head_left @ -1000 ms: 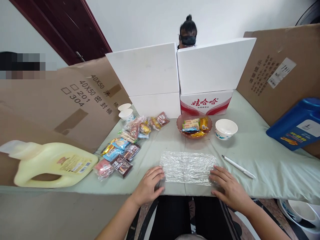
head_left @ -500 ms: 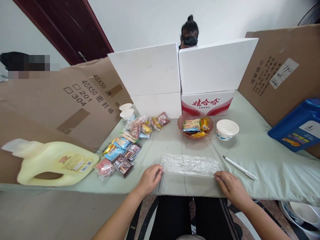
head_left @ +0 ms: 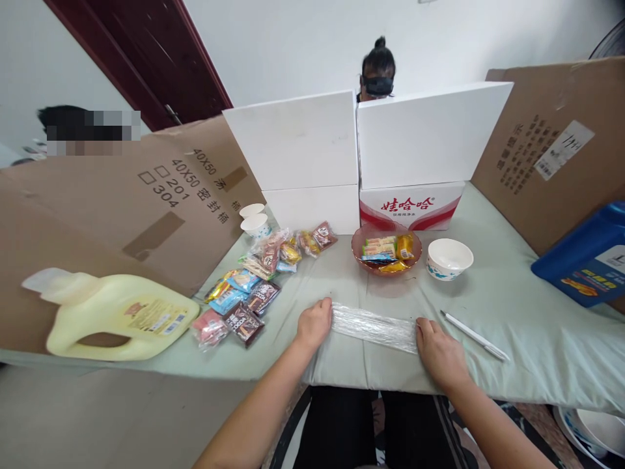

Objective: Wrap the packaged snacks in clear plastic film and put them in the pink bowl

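Note:
Between my hands a clear plastic bag (head_left: 374, 329), narrow and crinkled, is stretched just over the cloth-covered table. My left hand (head_left: 315, 322) is closed on its left end, and my right hand (head_left: 439, 352) grips the right end. To the right of my right hand lies a white pen (head_left: 474, 335). Beyond the plastic sits a pinkish glass bowl (head_left: 360, 257) with several wrapped snacks in it. Beside that bowl is a white paper bowl (head_left: 450, 259). Left of my left hand several wrapped snacks (head_left: 244, 322) lie in a loose row.
A yellow jug (head_left: 122, 316) lies at the left by a cardboard panel (head_left: 205, 169). At the right are a blue bottle (head_left: 586, 260) and another cardboard sheet (head_left: 551, 143). White boxes (head_left: 303, 143) stand at the back. Two people are partly visible behind the barriers.
My hands have drawn the plastic into a narrower, tighter strip. My left hand has risen a little from the table. The whole view has shifted slightly.

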Tool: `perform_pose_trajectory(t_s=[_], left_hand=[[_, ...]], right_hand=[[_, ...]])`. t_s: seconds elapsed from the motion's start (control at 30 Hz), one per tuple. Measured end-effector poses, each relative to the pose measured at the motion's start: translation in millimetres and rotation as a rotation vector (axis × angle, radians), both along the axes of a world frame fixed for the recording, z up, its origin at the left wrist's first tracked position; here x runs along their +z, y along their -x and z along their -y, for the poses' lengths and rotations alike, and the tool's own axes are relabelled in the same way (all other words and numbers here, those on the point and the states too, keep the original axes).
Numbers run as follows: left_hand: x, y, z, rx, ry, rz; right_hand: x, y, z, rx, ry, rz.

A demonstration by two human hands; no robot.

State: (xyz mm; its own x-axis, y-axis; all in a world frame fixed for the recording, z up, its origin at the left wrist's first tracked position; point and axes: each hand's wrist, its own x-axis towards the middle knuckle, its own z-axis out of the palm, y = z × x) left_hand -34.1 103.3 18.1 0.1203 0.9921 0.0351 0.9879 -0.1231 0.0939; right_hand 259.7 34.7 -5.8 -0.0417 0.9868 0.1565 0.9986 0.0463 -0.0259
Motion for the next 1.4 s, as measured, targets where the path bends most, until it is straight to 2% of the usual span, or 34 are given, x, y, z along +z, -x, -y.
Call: perform_pose_trajectory(t_s=[0.13,0.23,0.33,0.43,0.53,0.63,0.7,0.8,0.93,1.03,1.17,1.27,1.4], left_hand=[[-1.6,-4.4,-4.6,0.033,-0.009,-0.060],[3.1,-7.2,-6.4,0.043,-0.041,-0.083],[13.8,-13.9,-1.2,0.055,-0.112,-0.089],[19.7,-31.1,12.8,0.000,-0.209,-0.038],[10.7,-56.6,29.6,-0.154,-0.250,0.056],[-7.3,-74.6,40.7,-0.251,-0.176,0.081],[-16.7,-75.8,42.7,-0.281,-0.093,0.068],[-21.6,-63.5,40.2,-0.300,0.003,0.049],[-20.8,-42.9,35.6,-0.246,0.021,0.029],[-20.0,-38.2,35.4,-0.172,-0.022,0.014],[-12.9,-49.8,43.8,-0.073,-0.172,0.001],[-4.4,-68.0,56.6,-0.160,-0.224,0.076],[-1.9,-91.1,73.4,-0.384,-0.156,0.259]], right_hand=[[-7.3,-1.3,1.9,0.022,-0.080,0.009],[-8.1,-3.2,2.7,0.031,-0.099,-0.008],[-0.5,-3.5,3.7,0.040,-0.153,-0.024],[12.1,5.3,3.9,0.044,-0.296,-0.052],[17.2,25.9,0.9,0.211,-0.344,-0.099],[6.7,45.6,-3.6,0.455,-0.232,-0.089],[-5.4,49.7,-4.3,0.506,-0.135,-0.071],[-19.9,39.7,2.7,0.453,-0.064,-0.063],[-23.0,14.1,25.3,0.391,-0.137,-0.045],[-19.9,0.2,47.6,0.402,-0.199,-0.024],[-17.0,-9.6,76.8,0.432,-0.263,-0.024],[-11.4,-15.2,91.9,0.451,-0.322,-0.149],[9.1,-20.3,101.4,0.529,-0.338,-0.308]])
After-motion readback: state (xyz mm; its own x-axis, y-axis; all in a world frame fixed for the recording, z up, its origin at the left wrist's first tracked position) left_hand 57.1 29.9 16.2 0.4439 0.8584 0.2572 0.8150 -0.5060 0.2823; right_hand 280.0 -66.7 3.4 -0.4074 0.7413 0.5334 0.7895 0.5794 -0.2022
